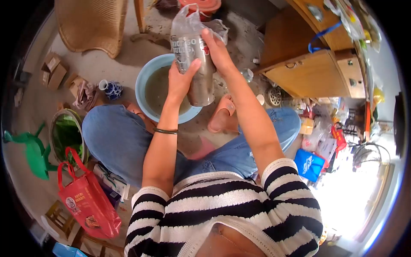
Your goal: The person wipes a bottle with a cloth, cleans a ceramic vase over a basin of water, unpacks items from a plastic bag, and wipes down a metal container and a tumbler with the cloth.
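Observation:
A silvery tumbler (pixel 201 88) with printed lettering is held at a tilt over the light blue basin (pixel 140 88). My left hand (pixel 182 82) closes on its near left side, thumb pointing up along it. On the other side my right hand (pixel 219 55) grips it higher up, fingers pressed to the wall. A clear plastic bag (pixel 185 25) covers or stands behind the tumbler's far end; I cannot tell which. Murky water (pixel 156 88) lies in the basin, below both hands.
A wicker chair (pixel 87 25) stands at the far left, and a wooden cabinet (pixel 308 75) at the right. A blue-and-white vase (pixel 113 90) sits left of the basin. Nearer are a red bag (pixel 90 201), a green stool (pixel 36 154) and a bucket of leaves (pixel 68 130).

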A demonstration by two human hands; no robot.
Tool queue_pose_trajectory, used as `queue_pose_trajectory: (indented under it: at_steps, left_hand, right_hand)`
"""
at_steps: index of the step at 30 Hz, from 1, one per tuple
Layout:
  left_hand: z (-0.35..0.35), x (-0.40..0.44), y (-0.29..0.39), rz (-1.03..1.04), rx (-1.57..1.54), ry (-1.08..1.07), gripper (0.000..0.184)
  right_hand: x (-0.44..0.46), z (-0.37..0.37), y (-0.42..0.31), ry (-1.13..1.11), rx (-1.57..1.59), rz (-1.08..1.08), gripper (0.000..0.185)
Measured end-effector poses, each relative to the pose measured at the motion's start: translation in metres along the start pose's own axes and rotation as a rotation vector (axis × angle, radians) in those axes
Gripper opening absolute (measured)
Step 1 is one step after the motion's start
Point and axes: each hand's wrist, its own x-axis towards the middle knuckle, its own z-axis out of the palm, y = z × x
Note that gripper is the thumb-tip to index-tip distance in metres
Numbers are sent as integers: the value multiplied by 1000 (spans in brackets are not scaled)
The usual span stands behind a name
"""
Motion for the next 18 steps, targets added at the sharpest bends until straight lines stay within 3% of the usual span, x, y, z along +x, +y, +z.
queue_pose_trajectory:
  at_steps: [2,8,14,18]
  left_hand:
    - [12,-1,0,2,39,-16,61]
    - [17,3,-8,190,25,136,50]
    - [-4,12,-1,268,-81,328,44]
    - [-14,13,16,261,-83,294,58]
  right_hand:
    - [-13,-12,2,35,59,52,73]
    - [-42,2,9,65,151,-154,66]
    - [-57,34,34,-5,37,-206,77]
    - [-87,34,75,-148,-64,-172,84]
